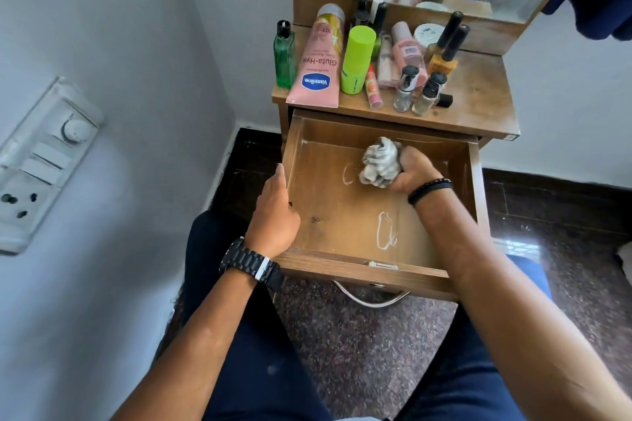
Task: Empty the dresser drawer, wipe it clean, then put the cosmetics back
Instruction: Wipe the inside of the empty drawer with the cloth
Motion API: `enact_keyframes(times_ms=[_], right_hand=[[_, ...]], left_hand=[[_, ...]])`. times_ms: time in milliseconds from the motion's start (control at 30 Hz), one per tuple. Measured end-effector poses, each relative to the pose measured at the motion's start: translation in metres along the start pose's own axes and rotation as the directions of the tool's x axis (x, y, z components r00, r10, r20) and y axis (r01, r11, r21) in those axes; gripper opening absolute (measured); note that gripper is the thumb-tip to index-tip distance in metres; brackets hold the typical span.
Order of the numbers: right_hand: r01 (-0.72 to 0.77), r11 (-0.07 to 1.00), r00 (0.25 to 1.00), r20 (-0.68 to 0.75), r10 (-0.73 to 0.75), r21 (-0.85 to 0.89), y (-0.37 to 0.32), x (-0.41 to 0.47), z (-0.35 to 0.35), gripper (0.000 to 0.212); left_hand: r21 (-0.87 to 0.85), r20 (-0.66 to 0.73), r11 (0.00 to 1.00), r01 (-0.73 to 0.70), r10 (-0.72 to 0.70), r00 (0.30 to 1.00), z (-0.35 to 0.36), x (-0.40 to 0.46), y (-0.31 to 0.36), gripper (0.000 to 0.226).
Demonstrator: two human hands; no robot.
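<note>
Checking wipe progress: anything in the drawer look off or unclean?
Yes. Two white outline marks remain on the drawer floor: one just left of the cloth gripped by the right hand, another near the front wall. Otherwise the drawer is emptied, undamaged.

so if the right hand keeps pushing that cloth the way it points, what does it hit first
Probably the drawer's back wall. The right hand points the cloth up and away, with bare floor between, though depth is unclear.

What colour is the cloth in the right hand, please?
Grey and white, the cloth; head view.
</note>
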State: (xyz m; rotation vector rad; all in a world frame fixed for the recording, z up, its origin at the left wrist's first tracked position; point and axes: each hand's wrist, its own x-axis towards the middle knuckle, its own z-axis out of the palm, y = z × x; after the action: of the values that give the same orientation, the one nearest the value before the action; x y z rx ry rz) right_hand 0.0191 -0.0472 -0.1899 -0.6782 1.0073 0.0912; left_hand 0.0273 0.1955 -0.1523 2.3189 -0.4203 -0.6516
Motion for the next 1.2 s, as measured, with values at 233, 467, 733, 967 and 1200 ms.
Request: enact_keyframes(times_ms=[233, 467, 733, 967, 1200], right_hand=[[-0.050, 0.970, 0.991, 0.112, 0.079, -0.239, 0.031, 0.020, 0.103, 0.048], [-0.050, 0.996, 0.992, 0.114, 0.057, -0.068, 0.017, 0.016, 0.055, 0.044], [0.006, 1.000, 0.990, -0.139, -0.010, -0.029, -0.028, -0.006, -0.063, 0.045], [0.104, 0.994, 0.990, -0.097, -0.101, 0.028, 0.000, 0.020, -0.003, 0.041], [0.070, 0.964, 0.983, 0.183, -0.023, -0.256, 0.032, 0.005, 0.093, 0.077]], left_hand=[[0.101, 0.023, 0.992, -0.070, 0.068, 0.997, 0.003, -0.001, 0.002, 0.072], [0.172, 0.027, 0.981, -0.084, 0.081, 0.996, 0.006, -0.001, 0.001, 0.071], [0.232, -0.003, 0.967, -0.106, 0.110, 0.994, 0.011, 0.000, -0.001, 0.075], [0.418, -0.020, 0.891, -0.174, 0.201, 0.979, 0.016, -0.001, 0.003, 0.075], [0.474, 0.014, 0.787, -0.395, 0.442, 0.897, 0.014, -0.008, 0.002, 0.045]])
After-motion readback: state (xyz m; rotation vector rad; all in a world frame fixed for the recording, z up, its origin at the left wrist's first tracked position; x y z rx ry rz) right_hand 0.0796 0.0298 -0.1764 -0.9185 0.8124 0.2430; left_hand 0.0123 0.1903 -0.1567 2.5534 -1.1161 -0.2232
